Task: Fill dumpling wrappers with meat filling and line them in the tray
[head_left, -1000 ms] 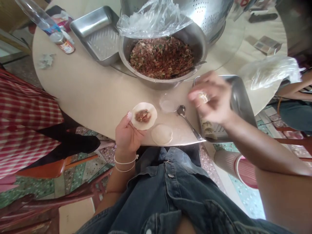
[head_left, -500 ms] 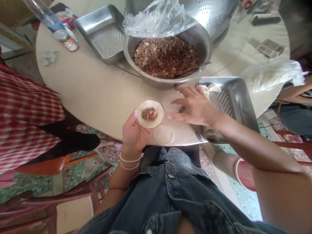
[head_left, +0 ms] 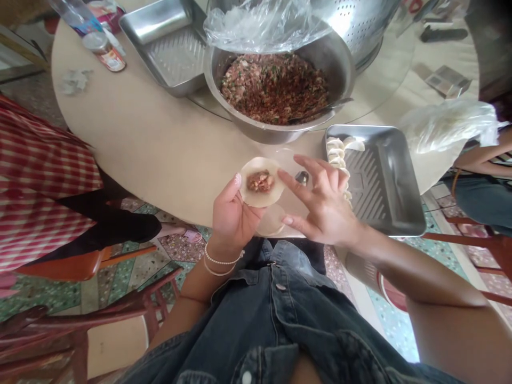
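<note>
On the fingers of my left hand [head_left: 236,216] rests a round dumpling wrapper [head_left: 251,200], its thumb at the left rim. A lump of minced meat filling [head_left: 261,182] sits in the wrapper's middle. My right hand [head_left: 320,202] is open, fingers spread, with the index fingertip at or very near the wrapper's right edge. Below the hands another wrapper [head_left: 271,224] lies on the table, partly hidden. Behind my right hand, folded dumplings [head_left: 336,152] line the left side of a metal tray [head_left: 414,208].
A large steel bowl [head_left: 276,133] of meat filling [head_left: 276,90] holds a spoon [head_left: 324,109], with a plastic bag [head_left: 264,26] over its back. An oblong metal pan [head_left: 172,53], a jar [head_left: 104,52] and a bottle [head_left: 80,18] stand left. A person in a checked garment [head_left: 40,181] is beside me.
My right hand has come down and nearer to me, its index finger reaching the wrapper's edge. My left hand has moved slightly right with the filled wrapper.
</note>
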Demonstrator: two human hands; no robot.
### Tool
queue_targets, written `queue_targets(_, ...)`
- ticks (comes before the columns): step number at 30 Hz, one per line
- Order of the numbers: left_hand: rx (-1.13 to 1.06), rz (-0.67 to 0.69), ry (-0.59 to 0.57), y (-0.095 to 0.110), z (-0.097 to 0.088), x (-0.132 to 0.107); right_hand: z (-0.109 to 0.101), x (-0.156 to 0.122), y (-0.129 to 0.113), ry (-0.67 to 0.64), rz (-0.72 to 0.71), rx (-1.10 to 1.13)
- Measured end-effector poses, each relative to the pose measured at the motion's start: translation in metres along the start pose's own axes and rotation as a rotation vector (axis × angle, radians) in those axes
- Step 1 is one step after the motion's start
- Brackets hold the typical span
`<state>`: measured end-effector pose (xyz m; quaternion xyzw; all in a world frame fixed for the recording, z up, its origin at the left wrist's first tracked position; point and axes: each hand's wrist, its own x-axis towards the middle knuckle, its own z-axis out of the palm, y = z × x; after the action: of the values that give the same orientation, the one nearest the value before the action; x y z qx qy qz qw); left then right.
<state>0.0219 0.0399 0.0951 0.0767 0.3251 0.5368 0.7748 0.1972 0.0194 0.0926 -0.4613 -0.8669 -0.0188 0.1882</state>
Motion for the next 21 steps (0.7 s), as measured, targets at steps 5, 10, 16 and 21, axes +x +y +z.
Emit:
queue_targets(5,0.029,-0.090,-0.003,0.000,-0.002,-0.005,-0.002,0.016,0.007,-0.076,0.058,0.114)
queue_targets(10,0.029,0.014,0.078,0.008,-0.013,-0.006,0.004,0.035,0.024,-0.233,0.221,-0.008)
queue_targets(16,0.005,0.058,0.081,0.012,-0.019,-0.005,0.015,0.049,0.032,-0.414,0.256,-0.061)
queue_targets(21,-0.004,0.010,0.072,0.011,-0.016,-0.003,0.000,0.037,0.014,-0.133,0.175,0.050)
